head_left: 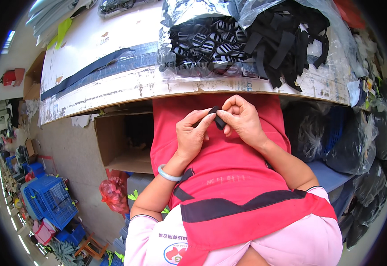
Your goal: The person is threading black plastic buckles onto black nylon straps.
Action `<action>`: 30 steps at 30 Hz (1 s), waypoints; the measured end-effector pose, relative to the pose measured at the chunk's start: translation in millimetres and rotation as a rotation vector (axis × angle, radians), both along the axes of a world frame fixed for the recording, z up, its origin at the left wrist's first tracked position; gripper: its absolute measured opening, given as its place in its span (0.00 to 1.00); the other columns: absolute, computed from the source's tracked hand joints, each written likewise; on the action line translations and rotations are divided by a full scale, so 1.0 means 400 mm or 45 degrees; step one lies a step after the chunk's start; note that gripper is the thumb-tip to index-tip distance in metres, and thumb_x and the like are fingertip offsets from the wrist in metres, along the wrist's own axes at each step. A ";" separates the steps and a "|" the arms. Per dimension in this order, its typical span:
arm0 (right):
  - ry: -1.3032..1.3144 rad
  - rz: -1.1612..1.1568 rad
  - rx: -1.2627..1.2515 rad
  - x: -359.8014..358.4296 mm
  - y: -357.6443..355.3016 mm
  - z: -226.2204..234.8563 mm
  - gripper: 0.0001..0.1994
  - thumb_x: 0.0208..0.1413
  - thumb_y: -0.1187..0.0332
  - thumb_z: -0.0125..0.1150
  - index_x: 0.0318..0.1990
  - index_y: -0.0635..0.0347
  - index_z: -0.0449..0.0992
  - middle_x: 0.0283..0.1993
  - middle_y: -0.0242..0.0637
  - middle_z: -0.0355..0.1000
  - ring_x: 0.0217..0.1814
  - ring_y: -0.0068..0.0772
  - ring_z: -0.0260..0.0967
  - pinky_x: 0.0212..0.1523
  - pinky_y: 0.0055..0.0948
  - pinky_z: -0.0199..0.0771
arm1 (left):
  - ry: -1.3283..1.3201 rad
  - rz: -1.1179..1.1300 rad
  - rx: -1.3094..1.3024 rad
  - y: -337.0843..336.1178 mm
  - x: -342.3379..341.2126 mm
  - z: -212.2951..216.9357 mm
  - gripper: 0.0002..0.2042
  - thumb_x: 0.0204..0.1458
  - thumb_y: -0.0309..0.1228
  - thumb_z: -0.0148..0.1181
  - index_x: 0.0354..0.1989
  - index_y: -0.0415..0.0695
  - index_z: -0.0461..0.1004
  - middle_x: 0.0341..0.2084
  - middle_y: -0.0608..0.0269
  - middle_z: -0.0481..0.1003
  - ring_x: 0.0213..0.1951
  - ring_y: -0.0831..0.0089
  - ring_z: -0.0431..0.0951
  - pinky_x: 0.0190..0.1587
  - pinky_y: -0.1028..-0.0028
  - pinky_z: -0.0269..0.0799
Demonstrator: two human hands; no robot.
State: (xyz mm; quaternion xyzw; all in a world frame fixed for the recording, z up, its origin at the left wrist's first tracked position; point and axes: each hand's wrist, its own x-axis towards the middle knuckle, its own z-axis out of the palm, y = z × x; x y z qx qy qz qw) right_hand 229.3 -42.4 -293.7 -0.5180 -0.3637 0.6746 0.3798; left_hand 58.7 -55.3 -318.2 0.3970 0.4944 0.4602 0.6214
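Note:
Over my red apron, just off the table's front edge, both hands pinch a short folded black strap (219, 123). My left hand (191, 135) grips its left side between thumb and forefinger. From the other side my right hand (243, 122) closes on it with thumb and fingers. Whether a buckle sits in the fold is hidden by the fingers. Beyond the hands, a clear plastic bag holds several black ladder-lock buckles (209, 46). To its right lies a loose heap of black webbing straps (282, 44), some ends hanging over the table edge.
A long black strip (87, 73) lies on the worn white table (135, 80), left of the buckles. Beneath the table stands an open cardboard box (113, 137). Stuffed plastic bags (355, 146) crowd the right side. Blue crates (51, 201) and a red bag (114, 195) stand on the left.

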 end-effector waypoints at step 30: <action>-0.106 0.303 0.244 0.010 0.004 -0.025 0.08 0.55 0.76 0.64 0.40 0.62 0.72 0.37 0.31 0.74 0.40 0.18 0.72 0.45 0.21 0.73 | 0.312 -0.586 0.105 -0.027 -0.189 0.149 0.08 0.46 0.14 0.62 0.35 0.35 0.80 0.30 0.58 0.76 0.35 0.72 0.77 0.39 0.76 0.72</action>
